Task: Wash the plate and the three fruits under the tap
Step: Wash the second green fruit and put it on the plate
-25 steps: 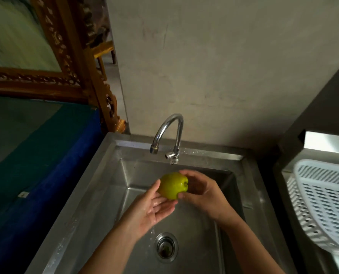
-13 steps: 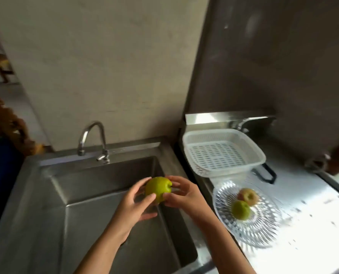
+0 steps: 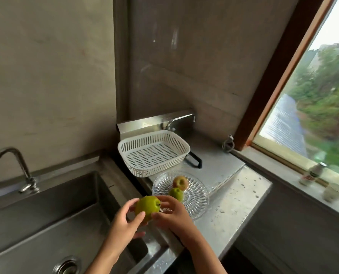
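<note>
A wet green apple (image 3: 147,207) is held between my left hand (image 3: 125,222) and my right hand (image 3: 171,214), above the sink's right rim. Just beyond it, a clear glass plate (image 3: 196,196) rests on the counter with a reddish apple (image 3: 180,182) and a smaller green fruit (image 3: 176,193) on it. The tap (image 3: 4,167) stands at the far left behind the steel sink (image 3: 46,220); I see no water running from it.
A white slotted plastic basket (image 3: 152,153) sits behind the plate, with a black handle (image 3: 194,160) poking out beside it. A second small tap (image 3: 172,123) is against the back wall. A window and sill with a small bottle (image 3: 313,173) lie to the right.
Both hands have carried the green apple from under the tap to the right, past the sink's edge toward the plate. My view has swung right, bringing the counter and window in.
</note>
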The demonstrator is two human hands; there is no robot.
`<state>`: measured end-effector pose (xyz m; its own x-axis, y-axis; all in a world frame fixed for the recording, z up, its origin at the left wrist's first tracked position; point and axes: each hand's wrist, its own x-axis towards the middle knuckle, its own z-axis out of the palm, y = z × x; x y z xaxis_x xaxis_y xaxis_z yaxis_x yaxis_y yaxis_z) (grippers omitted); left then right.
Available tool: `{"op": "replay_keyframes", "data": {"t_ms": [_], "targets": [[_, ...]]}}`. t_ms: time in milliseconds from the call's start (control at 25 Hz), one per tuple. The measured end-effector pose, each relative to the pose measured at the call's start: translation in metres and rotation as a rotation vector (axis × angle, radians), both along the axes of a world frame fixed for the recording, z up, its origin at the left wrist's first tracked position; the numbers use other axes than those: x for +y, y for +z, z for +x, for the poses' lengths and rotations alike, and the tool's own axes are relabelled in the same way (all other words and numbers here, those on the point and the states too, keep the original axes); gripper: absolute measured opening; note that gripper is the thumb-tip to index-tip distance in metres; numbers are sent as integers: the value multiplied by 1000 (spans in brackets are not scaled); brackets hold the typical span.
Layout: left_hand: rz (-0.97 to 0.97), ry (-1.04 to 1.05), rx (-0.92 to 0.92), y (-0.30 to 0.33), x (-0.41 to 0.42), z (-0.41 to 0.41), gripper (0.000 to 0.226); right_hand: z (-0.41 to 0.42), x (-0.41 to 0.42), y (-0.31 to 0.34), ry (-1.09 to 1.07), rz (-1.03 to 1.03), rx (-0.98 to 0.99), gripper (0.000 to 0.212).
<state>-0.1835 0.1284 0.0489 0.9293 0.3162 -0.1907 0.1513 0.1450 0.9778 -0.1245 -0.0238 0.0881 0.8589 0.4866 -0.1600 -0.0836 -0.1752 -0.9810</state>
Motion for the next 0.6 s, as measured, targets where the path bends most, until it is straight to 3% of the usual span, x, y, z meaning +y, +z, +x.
{"op": "replay_keyframes", "data": {"t_ms": [240, 600], "targets": [[100, -36, -31, -16, -49, 40, 54, 44, -48, -6, -21, -86, 18, 39], [256, 299, 79, -67, -159, 146, 52, 194, -126, -70, 210, -165, 107, 40]]}}
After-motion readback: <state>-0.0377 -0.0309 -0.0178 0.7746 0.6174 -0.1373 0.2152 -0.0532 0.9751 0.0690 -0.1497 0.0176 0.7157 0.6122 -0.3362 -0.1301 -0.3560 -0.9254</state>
